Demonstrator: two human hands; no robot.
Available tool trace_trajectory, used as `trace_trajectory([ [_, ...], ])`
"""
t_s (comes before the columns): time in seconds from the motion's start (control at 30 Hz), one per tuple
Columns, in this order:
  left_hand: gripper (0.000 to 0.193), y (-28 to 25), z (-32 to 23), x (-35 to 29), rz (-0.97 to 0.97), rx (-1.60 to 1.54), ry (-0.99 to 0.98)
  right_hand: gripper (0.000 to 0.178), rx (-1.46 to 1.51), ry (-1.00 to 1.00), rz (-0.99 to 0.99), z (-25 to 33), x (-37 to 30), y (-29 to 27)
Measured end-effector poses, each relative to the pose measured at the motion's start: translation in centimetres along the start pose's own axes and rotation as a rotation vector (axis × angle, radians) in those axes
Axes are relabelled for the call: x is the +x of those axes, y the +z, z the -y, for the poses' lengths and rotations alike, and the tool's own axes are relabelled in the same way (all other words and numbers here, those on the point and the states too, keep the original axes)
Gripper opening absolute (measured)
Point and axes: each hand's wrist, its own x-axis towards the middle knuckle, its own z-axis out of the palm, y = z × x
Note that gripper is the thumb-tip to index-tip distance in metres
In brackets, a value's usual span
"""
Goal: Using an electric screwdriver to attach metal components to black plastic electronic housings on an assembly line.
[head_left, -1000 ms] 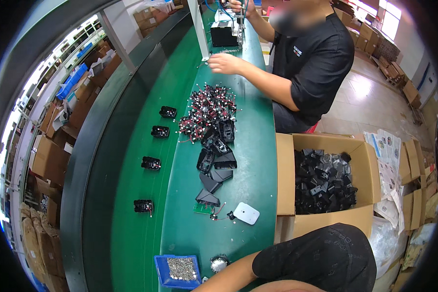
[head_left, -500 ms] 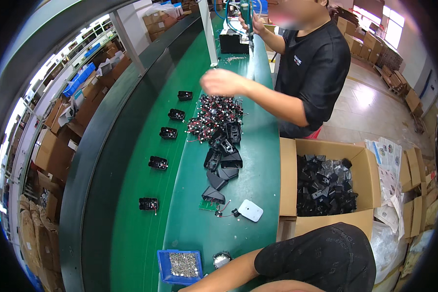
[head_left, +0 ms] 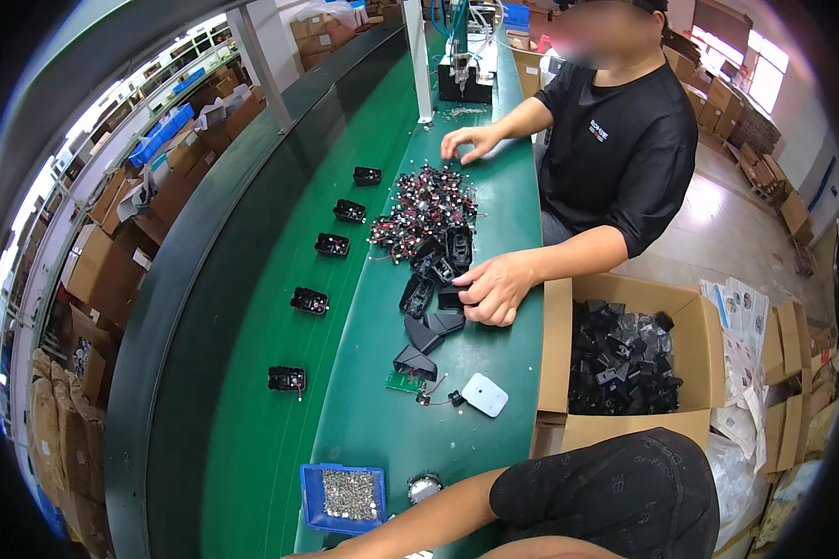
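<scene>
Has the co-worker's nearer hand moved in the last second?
Yes: the nearer hand has come toward the camera, away from the upright post, to the black housings.

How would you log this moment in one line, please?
own hands: out of view; forearm: beside blue tray; co-worker's near hand: at black shells; co-worker's far hand: by wire pile

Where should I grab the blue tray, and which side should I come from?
By the left and right walls of the blue tray, one hand each, probably from the near side, since it sits close to you on the bench. Its raised walls surround the loose metal parts, and the top is open, so gripping both sides should help keep it level.
</scene>
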Motion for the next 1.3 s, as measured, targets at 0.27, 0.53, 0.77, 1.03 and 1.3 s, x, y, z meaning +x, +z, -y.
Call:
trace_trajectory([
  [0.27,0.046,-0.6,-1.4,0.4,-0.019,-0.108,-0.08,0.031,-0.004,0.011,-0.04,-0.8,0.2,0.3],
  [0.53,0.053,1.1,1.1,-0.8,-0.066,-0.265,-0.035,0.028,0.025,-0.048,-0.076,-1.2,0.4,0.6],
  [0.77,0.047,-0.2,-1.1,0.3,-0.063,-0.027,0.018,0.03,0.069,-0.077,-0.062,-1.3,0.2,0.6],
  [1.03,0.041,-0.4,-1.3,0.3,-0.123,0.079,0.098,0.031,0.057,-0.078,-0.072,-0.9,0.2,0.6],
  [1.3,0.042,-0.5,-1.5,0.9,-0.106,0.12,0.114,0.027,0.016,-0.078,-0.082,-1.5,0.3,0.5],
])
